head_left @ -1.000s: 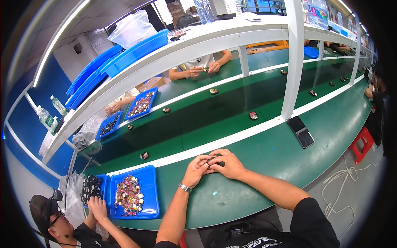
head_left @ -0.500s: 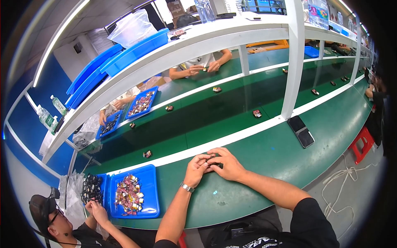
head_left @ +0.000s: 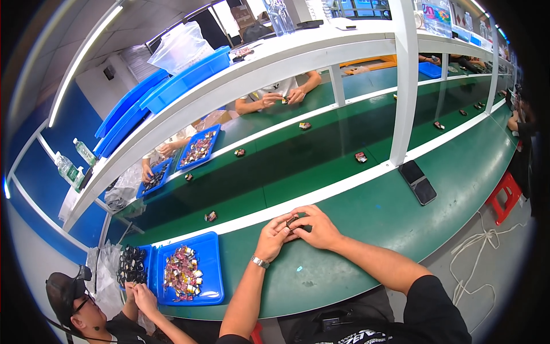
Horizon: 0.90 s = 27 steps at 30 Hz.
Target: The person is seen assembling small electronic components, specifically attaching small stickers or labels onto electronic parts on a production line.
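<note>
Above the green tabletop, my left hand (head_left: 273, 237) and my right hand (head_left: 318, 229) meet with fingers closed around a small black part (head_left: 293, 222). Fingertips cover most of it, so its exact kind cannot be made out. A silver watch (head_left: 260, 261) is on my left wrist. To the left of my hands lies a blue tray (head_left: 216, 269) heaped with small pink, white and yellow pieces (head_left: 182, 274). Beside it, a second blue tray holds a pile of black parts (head_left: 132, 265).
A co-worker in a dark cap (head_left: 62, 295) handles something at the left. Beyond a white rail runs a green conveyor belt (head_left: 275, 166) with small assemblies (head_left: 360, 157) spaced along it. A folding phone (head_left: 417, 182) lies by the white post (head_left: 404, 86). A red stool (head_left: 504, 198) stands right.
The small assemblies on the belt have shifted slightly to the right. My hands stay together around the black part, with only slight finger movement. The view has tilted a little.
</note>
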Tool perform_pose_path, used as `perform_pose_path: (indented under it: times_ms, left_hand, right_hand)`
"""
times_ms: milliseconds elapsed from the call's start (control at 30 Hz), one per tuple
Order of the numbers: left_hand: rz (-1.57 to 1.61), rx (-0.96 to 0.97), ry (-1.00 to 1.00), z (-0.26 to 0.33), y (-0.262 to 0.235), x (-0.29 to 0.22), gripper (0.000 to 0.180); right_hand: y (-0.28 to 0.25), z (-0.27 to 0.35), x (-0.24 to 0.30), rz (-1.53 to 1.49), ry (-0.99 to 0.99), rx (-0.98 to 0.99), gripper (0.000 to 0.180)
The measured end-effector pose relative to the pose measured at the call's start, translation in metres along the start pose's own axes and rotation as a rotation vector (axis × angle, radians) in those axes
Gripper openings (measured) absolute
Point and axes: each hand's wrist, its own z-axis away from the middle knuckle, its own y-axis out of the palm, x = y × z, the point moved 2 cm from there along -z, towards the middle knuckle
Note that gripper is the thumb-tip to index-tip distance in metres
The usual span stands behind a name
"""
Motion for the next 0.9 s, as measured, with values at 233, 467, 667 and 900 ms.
perform_pose_path:
  times_ms: [233,467,667,900]
  left_hand:
    - [0.031,-0.028,-0.026,0.003,-0.008,0.003,0.042]
    - [0.017,-0.086,0.018,-0.002,-0.007,0.003,0.040]
    - [0.017,-0.089,0.025,-0.001,-0.008,0.001,0.036]
    - [0.059,-0.051,-0.016,0.000,-0.003,0.001,0.036]
  right_hand:
    - [0.003,-0.003,0.005,-0.030,-0.015,0.016,0.021]
    - [0.007,-0.007,0.002,-0.056,-0.022,-0.001,0.023]
    - [0.003,-0.006,0.013,0.037,-0.023,0.060,0.021]
    - [-0.001,-0.008,0.015,0.076,-0.096,-0.033,0.010]
